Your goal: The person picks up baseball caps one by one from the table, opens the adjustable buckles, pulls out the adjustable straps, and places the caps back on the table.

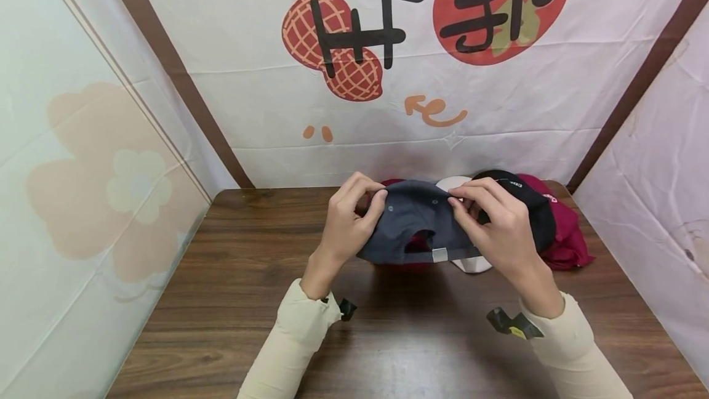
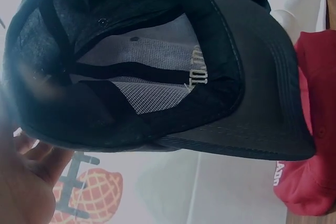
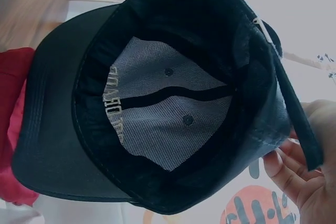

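A dark blue-grey baseball cap (image 1: 412, 217) is held up above the table, its back opening and strap facing me in the head view. My left hand (image 1: 351, 220) pinches its left side between thumb and fingers. On the other side, my right hand (image 1: 501, 223) pinches the cap the same way. The left wrist view looks into the cap (image 2: 220, 98), showing its mesh lining, dark sweatband and brim, with part of my left hand (image 2: 26, 182) at the edge. Inside the cap (image 3: 157, 103) in the right wrist view, the back of embroidered letters shows; my right hand (image 3: 307, 174) grips the crown.
Behind the held cap, a white cap (image 1: 473, 263), a black cap (image 1: 517, 193) and a dark red cap (image 1: 570, 233) lie together on the wooden table (image 1: 232, 300). Another red cap (image 2: 320, 87) is partly hidden. A printed cloth (image 1: 332, 153) hangs along the table's back edge.
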`<state>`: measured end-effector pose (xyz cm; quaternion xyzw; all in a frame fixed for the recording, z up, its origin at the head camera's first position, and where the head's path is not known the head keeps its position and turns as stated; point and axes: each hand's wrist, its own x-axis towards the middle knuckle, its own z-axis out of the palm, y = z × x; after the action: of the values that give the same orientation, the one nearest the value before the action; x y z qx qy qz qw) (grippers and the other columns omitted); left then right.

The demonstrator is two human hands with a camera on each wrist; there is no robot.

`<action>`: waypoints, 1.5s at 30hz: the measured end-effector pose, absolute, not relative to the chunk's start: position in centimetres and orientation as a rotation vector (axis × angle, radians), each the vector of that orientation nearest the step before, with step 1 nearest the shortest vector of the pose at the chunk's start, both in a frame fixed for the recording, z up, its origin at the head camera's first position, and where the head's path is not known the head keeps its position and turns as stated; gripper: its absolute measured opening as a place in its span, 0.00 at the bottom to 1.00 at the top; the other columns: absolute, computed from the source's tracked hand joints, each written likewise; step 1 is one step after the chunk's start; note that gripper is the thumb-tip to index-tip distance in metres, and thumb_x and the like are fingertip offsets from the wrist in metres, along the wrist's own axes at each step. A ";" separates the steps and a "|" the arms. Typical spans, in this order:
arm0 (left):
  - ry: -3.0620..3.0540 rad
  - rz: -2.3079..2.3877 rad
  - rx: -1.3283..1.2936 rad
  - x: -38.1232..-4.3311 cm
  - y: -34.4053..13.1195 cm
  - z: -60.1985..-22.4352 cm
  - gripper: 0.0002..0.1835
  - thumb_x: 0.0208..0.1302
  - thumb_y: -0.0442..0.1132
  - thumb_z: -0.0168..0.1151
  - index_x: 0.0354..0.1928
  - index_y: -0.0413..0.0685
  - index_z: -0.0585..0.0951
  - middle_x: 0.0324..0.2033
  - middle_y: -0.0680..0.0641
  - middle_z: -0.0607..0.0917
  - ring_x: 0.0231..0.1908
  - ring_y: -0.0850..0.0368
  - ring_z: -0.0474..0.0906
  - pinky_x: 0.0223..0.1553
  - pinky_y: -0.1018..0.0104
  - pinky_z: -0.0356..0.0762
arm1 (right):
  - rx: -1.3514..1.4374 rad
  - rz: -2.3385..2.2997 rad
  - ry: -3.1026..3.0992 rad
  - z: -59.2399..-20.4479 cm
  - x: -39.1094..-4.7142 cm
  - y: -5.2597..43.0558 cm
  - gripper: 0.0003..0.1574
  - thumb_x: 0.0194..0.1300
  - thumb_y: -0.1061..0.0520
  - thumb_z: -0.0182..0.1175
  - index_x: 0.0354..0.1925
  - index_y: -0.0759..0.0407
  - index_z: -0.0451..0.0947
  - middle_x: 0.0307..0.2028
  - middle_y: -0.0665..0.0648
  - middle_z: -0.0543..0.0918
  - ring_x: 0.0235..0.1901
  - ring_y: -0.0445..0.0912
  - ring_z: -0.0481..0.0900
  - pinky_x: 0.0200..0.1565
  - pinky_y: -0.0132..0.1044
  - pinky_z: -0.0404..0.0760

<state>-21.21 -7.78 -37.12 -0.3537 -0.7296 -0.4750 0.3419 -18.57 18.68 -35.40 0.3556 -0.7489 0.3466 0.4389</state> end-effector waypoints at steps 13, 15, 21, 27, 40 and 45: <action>-1.877 -1.251 -0.914 -20.1 -8.0 -36.1 0.04 0.73 0.29 0.63 0.39 0.41 0.86 0.33 0.46 0.82 0.34 0.56 0.78 0.29 0.68 0.76 | 0.876 0.905 -1.848 -34.7 -17.4 18.4 0.13 0.57 0.71 0.74 0.43 0.65 0.89 0.38 0.60 0.87 0.30 0.44 0.77 0.39 0.23 0.76; -1.876 -1.253 -0.916 -20.0 -8.0 -35.9 0.04 0.73 0.29 0.63 0.39 0.41 0.86 0.33 0.46 0.82 0.34 0.57 0.78 0.28 0.68 0.76 | 0.874 0.911 -1.842 -34.6 -17.3 18.3 0.13 0.57 0.72 0.74 0.43 0.65 0.89 0.38 0.60 0.87 0.31 0.44 0.77 0.39 0.24 0.76; -1.880 -1.282 -0.912 -19.7 -8.0 -35.7 0.05 0.74 0.30 0.63 0.39 0.41 0.86 0.33 0.46 0.82 0.33 0.57 0.79 0.29 0.71 0.78 | 0.880 0.932 -1.847 -34.6 -17.1 18.1 0.15 0.56 0.72 0.74 0.43 0.65 0.89 0.39 0.60 0.87 0.32 0.43 0.77 0.40 0.23 0.76; -1.898 -1.362 -0.883 -19.5 -8.1 -35.8 0.05 0.75 0.29 0.63 0.39 0.40 0.86 0.34 0.45 0.83 0.32 0.58 0.80 0.31 0.73 0.81 | 0.900 0.939 -1.846 -34.6 -17.1 18.1 0.19 0.52 0.74 0.76 0.44 0.65 0.88 0.40 0.61 0.86 0.32 0.43 0.77 0.40 0.23 0.76; -1.896 -1.425 -0.772 -19.7 -8.4 -36.0 0.08 0.78 0.33 0.61 0.39 0.38 0.86 0.32 0.43 0.81 0.28 0.59 0.71 0.30 0.75 0.69 | 1.004 0.910 -1.866 -35.0 -16.8 17.6 0.25 0.75 0.42 0.67 0.50 0.63 0.88 0.48 0.63 0.85 0.41 0.49 0.81 0.44 0.27 0.79; -1.904 -1.435 -0.738 -20.0 -8.7 -36.3 0.09 0.79 0.35 0.61 0.39 0.38 0.86 0.31 0.44 0.81 0.27 0.58 0.70 0.30 0.73 0.66 | 1.061 0.845 -1.916 -35.7 -16.6 17.5 0.39 0.65 0.31 0.71 0.57 0.61 0.86 0.58 0.66 0.82 0.58 0.55 0.79 0.57 0.27 0.75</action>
<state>-19.98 -8.65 -36.33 -0.2805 -0.7234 -0.5453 0.3172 -16.60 17.54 -35.73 0.4169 -0.7528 0.3319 0.3864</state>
